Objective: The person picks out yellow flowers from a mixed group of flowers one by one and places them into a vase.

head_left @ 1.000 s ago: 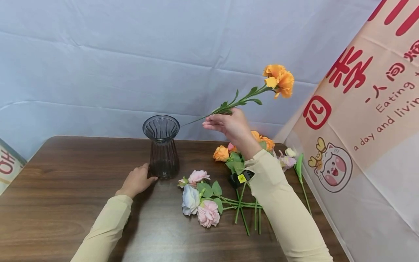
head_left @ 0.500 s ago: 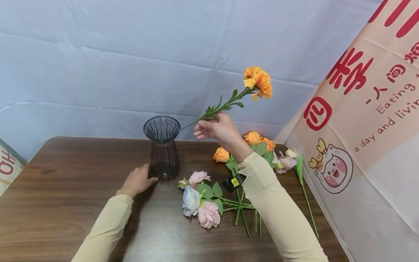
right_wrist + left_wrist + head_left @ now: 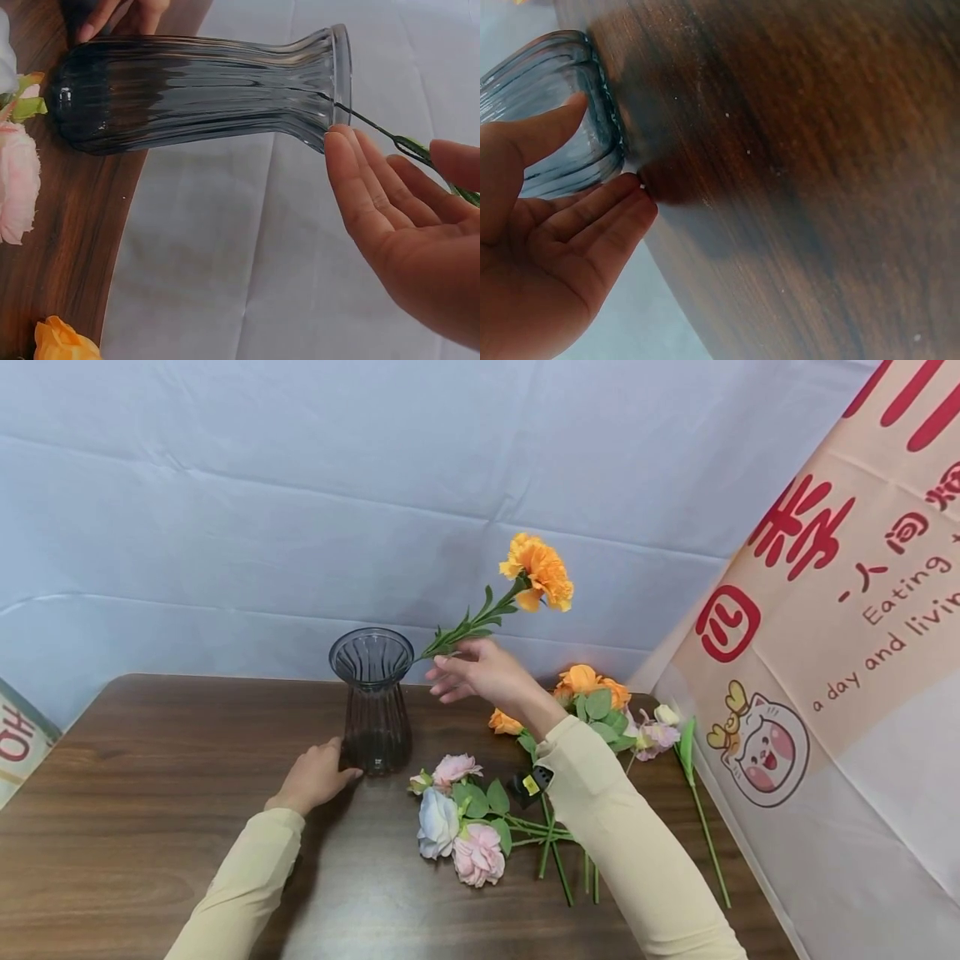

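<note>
A ribbed, smoky glass vase (image 3: pixel 377 722) stands upright on the wooden table. My left hand (image 3: pixel 317 775) holds its base from the left, the thumb in front and the fingers (image 3: pixel 611 217) round the other side. Above and right of the vase, my right hand (image 3: pixel 483 675) pinches the leafy stem of an orange carnation (image 3: pixel 537 572). The bloom leans up to the right. In the right wrist view, the thin lower stem (image 3: pixel 367 121) passes through the mouth of the vase, and its tip shows inside the glass neck.
Pink and pale blue roses (image 3: pixel 478 853) lie right of the vase, their green stems pointing right. Orange roses (image 3: pixel 581 681), lilac blooms (image 3: pixel 655 735) and a long green stem (image 3: pixel 705 835) lie farther right. A printed banner (image 3: pixel 847 635) borders the table there; pale cloth (image 3: pixel 225 543) hangs behind.
My right hand has brought the carnation left and down toward the vase, and the stem's end has come into the vase mouth. My left hand and the vase have stayed in place.
</note>
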### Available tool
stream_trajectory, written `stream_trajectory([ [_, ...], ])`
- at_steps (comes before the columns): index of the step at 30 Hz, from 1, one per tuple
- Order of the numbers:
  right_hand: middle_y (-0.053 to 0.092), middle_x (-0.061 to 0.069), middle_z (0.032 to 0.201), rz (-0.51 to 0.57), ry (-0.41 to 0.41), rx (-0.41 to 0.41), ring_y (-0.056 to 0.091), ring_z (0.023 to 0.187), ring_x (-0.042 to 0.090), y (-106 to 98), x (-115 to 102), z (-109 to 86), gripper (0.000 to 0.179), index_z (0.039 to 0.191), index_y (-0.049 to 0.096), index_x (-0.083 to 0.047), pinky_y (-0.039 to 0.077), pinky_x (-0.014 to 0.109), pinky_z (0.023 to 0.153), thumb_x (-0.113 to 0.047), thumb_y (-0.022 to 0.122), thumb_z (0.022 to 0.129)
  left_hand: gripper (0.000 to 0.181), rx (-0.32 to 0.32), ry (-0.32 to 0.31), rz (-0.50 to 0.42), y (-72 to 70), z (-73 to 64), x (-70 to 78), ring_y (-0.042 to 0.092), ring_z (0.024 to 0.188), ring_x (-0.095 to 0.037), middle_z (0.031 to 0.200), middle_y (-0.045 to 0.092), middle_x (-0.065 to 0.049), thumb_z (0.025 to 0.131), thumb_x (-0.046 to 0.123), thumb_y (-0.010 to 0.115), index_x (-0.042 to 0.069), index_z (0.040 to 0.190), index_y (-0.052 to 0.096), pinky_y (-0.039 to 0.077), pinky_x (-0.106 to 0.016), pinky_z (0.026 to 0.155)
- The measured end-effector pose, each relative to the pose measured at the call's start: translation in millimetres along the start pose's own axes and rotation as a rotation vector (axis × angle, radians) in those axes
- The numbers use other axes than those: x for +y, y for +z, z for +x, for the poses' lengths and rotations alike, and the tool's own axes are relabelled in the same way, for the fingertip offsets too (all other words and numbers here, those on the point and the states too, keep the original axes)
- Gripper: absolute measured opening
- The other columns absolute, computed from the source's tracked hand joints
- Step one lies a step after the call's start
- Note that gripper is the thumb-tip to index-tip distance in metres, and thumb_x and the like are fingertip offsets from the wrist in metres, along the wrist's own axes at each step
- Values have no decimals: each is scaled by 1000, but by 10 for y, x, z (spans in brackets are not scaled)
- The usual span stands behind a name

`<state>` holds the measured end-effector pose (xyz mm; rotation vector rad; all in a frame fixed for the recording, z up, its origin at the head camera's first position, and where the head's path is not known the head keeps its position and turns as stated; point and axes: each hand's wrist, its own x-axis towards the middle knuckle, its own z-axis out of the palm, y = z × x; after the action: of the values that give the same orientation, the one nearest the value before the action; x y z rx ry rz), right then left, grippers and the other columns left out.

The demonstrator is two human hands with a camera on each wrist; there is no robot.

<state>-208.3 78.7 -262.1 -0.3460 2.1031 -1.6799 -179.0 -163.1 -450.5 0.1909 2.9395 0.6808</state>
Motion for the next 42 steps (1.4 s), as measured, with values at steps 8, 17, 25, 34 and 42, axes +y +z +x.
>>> stream_trajectory([
  [8, 62, 23, 101, -51, 22, -18, 64, 82, 26, 3, 74, -3, 28, 119, 52, 3, 53, 41, 79, -10, 49, 95, 65, 4, 2, 8, 6, -4, -1, 51, 101, -49, 115, 50, -38, 86, 25, 64, -20, 125, 38, 45, -55, 83],
  [17, 63, 19, 97, -78, 21, -30, 63, 86, 28, -71, 140, -34, 27, 118, 52, 5, 51, 44, 81, -6, 49, 94, 63, 11, -4, 2, 1, -10, 1, 51, 101, -48, 115, 50, -37, 86, 24, 64, -19, 125, 39, 44, -55, 83],
  [25, 63, 23, 99, -139, -10, -9, 62, 90, 33, -170, 184, -98, 25, 114, 54, 7, 53, 40, 79, -5, 51, 93, 62, 20, 0, -7, 2, -19, -5, 53, 99, -48, 112, 52, -36, 86, 25, 64, -18, 123, 41, 45, -55, 81],
  [34, 60, 26, 106, -164, 20, 20, 62, 90, 29, -337, 238, -189, 27, 117, 54, 6, 51, 40, 82, -6, 52, 92, 62, 16, -2, -9, 2, -12, -11, 52, 100, -48, 113, 51, -36, 86, 25, 64, -18, 124, 40, 45, -55, 82],
  [42, 61, 22, 106, -152, 58, 52, 58, 100, 34, -518, 328, -287, 27, 115, 55, 5, 52, 38, 81, -9, 54, 92, 64, 8, -7, -11, -3, -14, -6, 51, 101, -48, 115, 50, -37, 86, 25, 64, -19, 125, 39, 45, -55, 83],
])
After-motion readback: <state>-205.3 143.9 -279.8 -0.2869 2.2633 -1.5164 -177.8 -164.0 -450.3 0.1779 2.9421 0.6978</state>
